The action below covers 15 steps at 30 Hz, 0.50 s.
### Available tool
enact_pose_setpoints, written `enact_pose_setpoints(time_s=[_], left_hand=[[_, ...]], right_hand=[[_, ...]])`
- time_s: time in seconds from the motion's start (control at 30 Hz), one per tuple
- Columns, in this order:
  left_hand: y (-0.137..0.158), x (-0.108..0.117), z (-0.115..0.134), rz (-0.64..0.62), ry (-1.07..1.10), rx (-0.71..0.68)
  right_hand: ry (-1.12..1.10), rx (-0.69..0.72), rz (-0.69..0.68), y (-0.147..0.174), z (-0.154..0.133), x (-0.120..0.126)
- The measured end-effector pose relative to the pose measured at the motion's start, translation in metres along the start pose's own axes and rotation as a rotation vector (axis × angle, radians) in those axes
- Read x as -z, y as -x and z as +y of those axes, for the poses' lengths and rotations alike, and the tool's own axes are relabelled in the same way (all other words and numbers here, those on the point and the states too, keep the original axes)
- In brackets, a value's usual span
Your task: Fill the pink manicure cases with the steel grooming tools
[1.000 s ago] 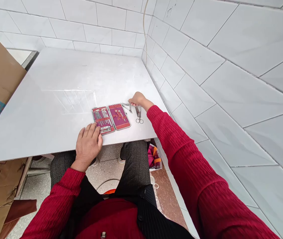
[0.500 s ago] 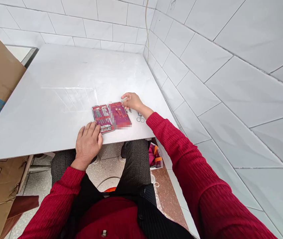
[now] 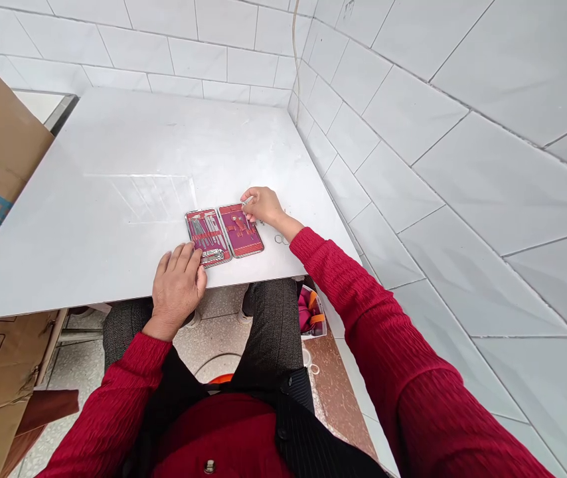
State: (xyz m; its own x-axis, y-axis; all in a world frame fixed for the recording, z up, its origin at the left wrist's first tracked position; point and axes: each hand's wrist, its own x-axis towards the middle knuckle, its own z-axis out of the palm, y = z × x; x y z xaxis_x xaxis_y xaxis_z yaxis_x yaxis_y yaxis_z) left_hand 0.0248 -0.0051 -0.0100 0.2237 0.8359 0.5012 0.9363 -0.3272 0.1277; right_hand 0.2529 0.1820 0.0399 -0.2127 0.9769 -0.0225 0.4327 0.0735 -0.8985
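Note:
An open manicure case [image 3: 248,249] with a red and purple lining lies on the white table. Its left half holds several metal grooming tools, with a nail clipper [image 3: 212,255] at the near edge. In the right half, a few slim tools sit under red straps. My left hand [image 3: 178,282] lies palm down, fingers stretched out, its fingertips at the case's near left corner. Over the far right corner of the case, my right hand [image 3: 261,204] pinches thumb and forefinger together; a small silvery bit shows there, too small to name. Scissor handles [image 3: 280,239] show beside my right wrist, partly covered.
A large cardboard box [image 3: 2,146] stands at the table's left. Tiled walls border the back and right of the table [image 3: 129,146]. A cable [image 3: 295,53] hangs in the corner. Below the right front edge is a clear bin [image 3: 319,318] with purple and orange contents.
My right hand has shifted slightly left and nearer over the case. More of the scissors is now covered by my right wrist. My left hand stays in place.

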Motion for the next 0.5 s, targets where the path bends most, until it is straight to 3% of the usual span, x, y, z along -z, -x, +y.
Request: enact_pose_setpoints(time_s=[0.5], left_hand=[[-0.0003,0.001,-0.0005,-0.022,0.008,0.002]], right_hand=[[0.087,-0.058,0.007,0.0029,-0.005,0.0031]])
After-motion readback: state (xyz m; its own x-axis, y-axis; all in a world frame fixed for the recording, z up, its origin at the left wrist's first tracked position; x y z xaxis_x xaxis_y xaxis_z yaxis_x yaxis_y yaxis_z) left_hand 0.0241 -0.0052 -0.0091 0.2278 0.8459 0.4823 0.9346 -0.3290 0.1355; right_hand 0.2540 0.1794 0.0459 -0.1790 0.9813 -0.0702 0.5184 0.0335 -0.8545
